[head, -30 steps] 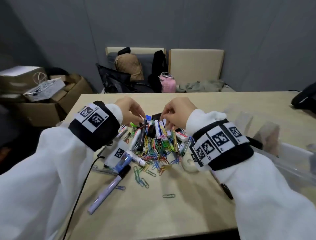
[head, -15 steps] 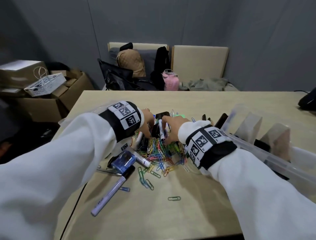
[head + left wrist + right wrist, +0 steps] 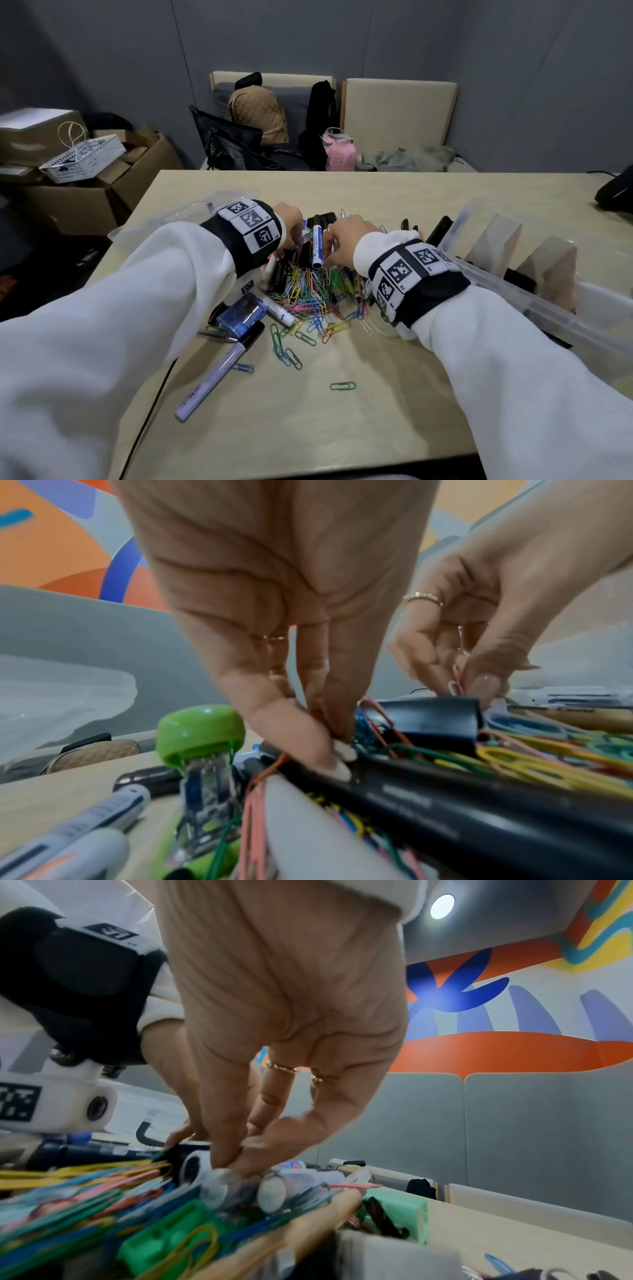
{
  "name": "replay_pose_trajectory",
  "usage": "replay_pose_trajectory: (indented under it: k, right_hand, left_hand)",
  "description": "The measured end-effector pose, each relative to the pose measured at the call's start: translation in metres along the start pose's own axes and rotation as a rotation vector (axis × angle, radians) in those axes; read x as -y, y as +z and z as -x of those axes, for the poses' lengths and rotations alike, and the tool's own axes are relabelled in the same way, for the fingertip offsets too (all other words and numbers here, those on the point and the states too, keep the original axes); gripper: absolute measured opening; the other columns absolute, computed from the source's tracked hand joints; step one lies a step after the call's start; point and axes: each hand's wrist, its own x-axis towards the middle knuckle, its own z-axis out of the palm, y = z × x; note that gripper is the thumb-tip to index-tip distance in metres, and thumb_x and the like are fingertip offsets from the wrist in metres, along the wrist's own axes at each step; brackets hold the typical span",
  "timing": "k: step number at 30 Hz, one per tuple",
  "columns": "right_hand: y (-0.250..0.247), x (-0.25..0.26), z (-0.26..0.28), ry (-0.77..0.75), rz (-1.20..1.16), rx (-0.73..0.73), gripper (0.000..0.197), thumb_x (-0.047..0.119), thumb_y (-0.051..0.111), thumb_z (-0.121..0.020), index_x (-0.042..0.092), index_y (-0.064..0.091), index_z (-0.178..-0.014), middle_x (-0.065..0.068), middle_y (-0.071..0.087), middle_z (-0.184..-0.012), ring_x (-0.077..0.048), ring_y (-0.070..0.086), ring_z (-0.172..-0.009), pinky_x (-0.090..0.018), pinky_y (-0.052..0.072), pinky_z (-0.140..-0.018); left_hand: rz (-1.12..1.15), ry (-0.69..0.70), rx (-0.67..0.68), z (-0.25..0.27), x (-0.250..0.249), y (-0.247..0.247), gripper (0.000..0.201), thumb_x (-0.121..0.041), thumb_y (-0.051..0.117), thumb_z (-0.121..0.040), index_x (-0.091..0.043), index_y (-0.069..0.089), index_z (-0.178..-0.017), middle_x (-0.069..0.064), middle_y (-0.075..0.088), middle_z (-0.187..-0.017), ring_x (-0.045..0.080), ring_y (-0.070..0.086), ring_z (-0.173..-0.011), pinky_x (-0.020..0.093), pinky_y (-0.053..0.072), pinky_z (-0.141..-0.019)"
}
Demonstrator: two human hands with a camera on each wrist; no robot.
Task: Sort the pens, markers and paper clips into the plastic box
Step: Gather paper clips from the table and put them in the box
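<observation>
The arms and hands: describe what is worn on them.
Both arms wear loose white sleeves. Each wrist carries a black band with white square tags printed with black block codes. The left hand and right hand each show thin gold rings. A black cable trails below the left arm.

Tangled pens, markers (image 3: 317, 245), paper clips (image 3: 308, 287) beside clear plastic box (image 3: 534, 294)

Paper clips (image 3: 308, 291) — coated wire, glossy; box (image 3: 534, 284) — clear smooth plastic; table (image 3: 376, 411) matt pale wood-look; sleeves (image 3: 102, 325) white cloth.
</observation>
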Motion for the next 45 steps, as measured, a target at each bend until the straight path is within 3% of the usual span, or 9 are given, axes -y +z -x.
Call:
replay_pose_trajectory:
  k: [10, 17, 20, 23, 29, 33, 37, 41, 45]
  right_hand:
    - [-0.009, -0.018, -0.002, 0.123, -0.344, -0.201, 0.027, 0.004, 0.055, -0.084, 0.018, 0.049, -0.062, -0.013, 0.071, -0.091, -0.029, 0.067, -0.089, -0.038, 0.057, -0.078]
    - [0.0, -0.007, -0.001, 0.107, -0.492, -0.159, 0.024, 0.006, 0.065, -0.082, 0.017, 0.053, -0.065, -0.012, 0.072, -0.086, -0.025, 0.072, -0.078, -0.038, 0.059, -0.076]
    - [0.0, 0.003, 0.001, 0.027, -0.462, -0.137, 0.018, 0.005, 0.064, -0.082, 0.02, 0.055, -0.075, -0.009, 0.069, -0.093, -0.025, 0.069, -0.082, -0.033, 0.058, -0.07]
    - [0.002, 0.011, 0.002, -0.02, -0.486, -0.027, 0.023, -0.002, 0.058, -0.084, 0.017, 0.066, -0.094, -0.004, 0.064, -0.077, -0.012, 0.067, -0.057, -0.021, 0.055, -0.052]
    - [0.01, 0.035, -0.005, -0.01, -0.288, 0.028, 0.023, 0.012, 0.054, -0.088, 0.001, 0.073, -0.096, -0.017, 0.073, -0.091, -0.031, 0.071, -0.086, -0.044, 0.058, -0.08]
    - [0.007, 0.043, -0.004, -0.041, -0.14, 0.039, 0.025, 0.021, 0.063, -0.088, 0.007, 0.067, -0.108, -0.008, 0.068, -0.092, -0.027, 0.068, -0.086, -0.036, 0.057, -0.08]
    - [0.01, 0.049, -0.004, -0.05, 0.051, 0.094, 0.048, 0.03, 0.073, -0.079, 0.011, 0.059, -0.12, -0.006, 0.062, -0.093, -0.025, 0.062, -0.084, -0.034, 0.053, -0.076]
    - [0.015, 0.053, -0.008, 0.034, 0.111, 0.14, 0.036, 0.038, 0.077, -0.071, 0.015, 0.056, -0.089, -0.005, 0.061, -0.096, -0.028, 0.06, -0.09, -0.047, 0.05, -0.088]
    - [0.019, 0.048, -0.007, 0.078, 0.106, 0.096, 0.038, 0.038, 0.065, -0.086, 0.019, 0.058, -0.118, -0.005, 0.057, -0.115, -0.028, 0.054, -0.113, -0.042, 0.04, -0.09]
  left_hand:
    - [0.072, 0.078, -0.141, 0.004, 0.005, -0.004, 0.017, -0.005, 0.059, -0.087, 0.0, 0.065, -0.101, 0.013, 0.066, -0.105, 0.029, 0.061, -0.097, 0.028, 0.044, -0.072]
    - [0.442, 0.107, -0.154, 0.005, 0.015, -0.002, 0.017, 0.001, 0.056, -0.09, -0.011, 0.049, -0.08, 0.007, 0.066, -0.07, 0.018, 0.065, -0.053, 0.026, 0.055, -0.047]
    - [0.565, 0.103, -0.148, 0.007, 0.023, -0.001, 0.015, 0.006, 0.052, -0.09, -0.008, 0.051, -0.091, 0.01, 0.067, -0.068, 0.024, 0.068, -0.058, 0.036, 0.059, -0.056]
    - [0.604, 0.108, -0.173, 0.007, 0.031, -0.001, 0.029, 0.009, 0.048, -0.091, -0.013, 0.055, -0.107, 0.011, 0.067, -0.067, 0.018, 0.067, -0.053, 0.03, 0.059, -0.055]
    - [0.529, 0.001, -0.192, 0.007, 0.045, -0.007, 0.035, 0.007, 0.042, -0.089, -0.011, 0.071, -0.084, 0.006, 0.067, -0.065, 0.007, 0.065, -0.048, 0.018, 0.055, -0.052]
    - [0.42, -0.052, -0.196, 0.006, 0.047, -0.013, 0.012, -0.013, 0.061, -0.087, -0.012, 0.073, -0.086, -0.002, 0.065, -0.055, 0.001, 0.059, -0.041, 0.015, 0.052, -0.049]
    - [0.358, -0.122, -0.11, 0.003, 0.05, -0.015, 0.011, -0.009, 0.07, -0.079, -0.009, 0.074, -0.09, 0.004, 0.067, -0.063, 0.008, 0.062, -0.049, 0.019, 0.054, -0.055]
    - [0.212, -0.154, -0.014, 0.002, 0.043, -0.019, 0.026, -0.013, 0.081, -0.07, -0.011, 0.073, -0.094, 0.007, 0.071, -0.08, 0.016, 0.065, -0.063, 0.022, 0.05, -0.056]
    - [0.115, -0.177, 0.012, 0.002, 0.033, -0.019, 0.026, -0.026, 0.083, -0.067, -0.016, 0.075, -0.089, 0.0, 0.074, -0.082, 0.015, 0.069, -0.074, 0.026, 0.054, -0.063]
